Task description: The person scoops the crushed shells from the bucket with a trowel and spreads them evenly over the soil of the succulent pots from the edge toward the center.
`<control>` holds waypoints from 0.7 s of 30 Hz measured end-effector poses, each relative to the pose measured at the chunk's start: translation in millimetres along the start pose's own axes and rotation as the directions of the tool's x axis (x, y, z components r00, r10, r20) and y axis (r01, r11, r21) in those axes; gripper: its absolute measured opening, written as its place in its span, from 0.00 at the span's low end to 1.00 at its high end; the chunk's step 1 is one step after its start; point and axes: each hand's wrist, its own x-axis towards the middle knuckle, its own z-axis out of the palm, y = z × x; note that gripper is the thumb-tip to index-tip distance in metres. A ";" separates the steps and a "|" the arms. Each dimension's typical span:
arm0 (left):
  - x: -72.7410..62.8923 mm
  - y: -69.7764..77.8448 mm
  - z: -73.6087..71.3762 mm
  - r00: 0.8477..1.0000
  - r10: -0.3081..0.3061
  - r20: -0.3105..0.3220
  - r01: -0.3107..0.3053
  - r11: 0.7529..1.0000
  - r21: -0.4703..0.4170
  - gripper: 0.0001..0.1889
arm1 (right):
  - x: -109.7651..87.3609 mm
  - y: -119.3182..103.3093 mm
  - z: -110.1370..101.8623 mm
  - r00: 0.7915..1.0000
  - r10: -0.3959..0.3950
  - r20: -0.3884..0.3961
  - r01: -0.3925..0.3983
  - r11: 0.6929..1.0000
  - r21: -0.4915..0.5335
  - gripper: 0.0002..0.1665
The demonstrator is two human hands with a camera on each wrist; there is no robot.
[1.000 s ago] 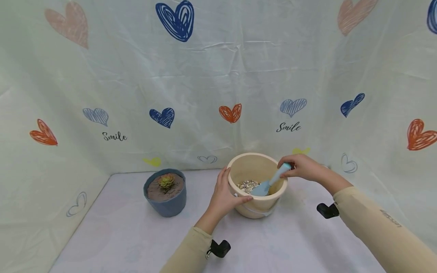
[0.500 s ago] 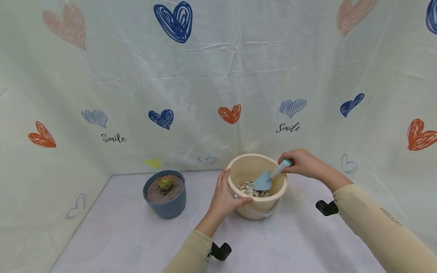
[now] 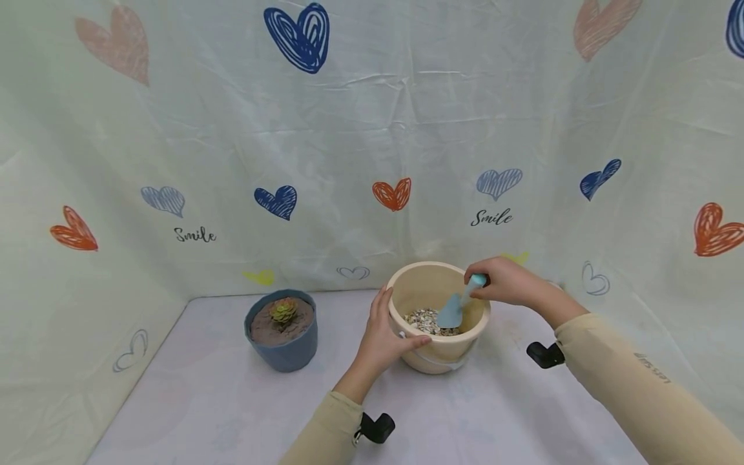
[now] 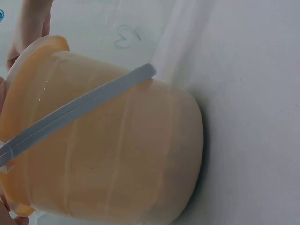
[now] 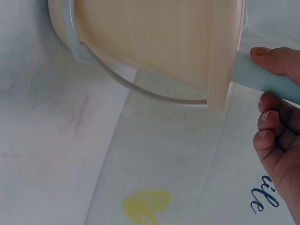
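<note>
A cream bucket (image 3: 440, 355) stands upright on the table with small mixed pebbles (image 3: 423, 318) inside. My left hand (image 3: 380, 332) grips its rim at the left, thumb over the front edge. At the right rim my right hand (image 3: 507, 282) holds the handle of a light blue trowel (image 3: 450, 311), whose blade slants down onto the pebbles. In the right wrist view the thumb and fingers pinch the trowel handle (image 5: 267, 79). A pale handle (image 4: 79, 108) hangs down across the bucket's side in the left wrist view.
A blue-grey pot (image 3: 285, 352) with brown soil and a small yellow-green succulent (image 3: 283, 310) stands to the left. The white-covered table (image 3: 232, 413) backs onto a hanging cloth (image 3: 349, 142) printed with hearts.
The trowel blade lifted from the bucket's front side, then shifted slightly right and tilted steeper. My right hand moved slightly left with it. The left hand kept its hold on the rim.
</note>
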 end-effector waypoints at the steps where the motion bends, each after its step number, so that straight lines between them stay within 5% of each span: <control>1: -0.1 0.0 0.3 1.000 -0.002 0.001 0.002 1.000 -0.002 0.63 | 0.1 0.0 0.2 1.000 -0.001 0.000 0.001 1.000 -0.011 0.09; 10: -0.3 0.2 0.2 1.000 0.003 0.001 -0.003 1.000 -0.016 0.63 | 4.2 1.8 12.4 0.998 -0.042 0.038 0.047 0.986 -0.159 0.11; 21: 0.1 0.7 0.8 1.000 -0.010 -0.002 0.010 1.000 -0.025 0.63 | 9.6 9.8 27.3 0.998 -0.065 -0.010 0.063 0.993 -0.098 0.11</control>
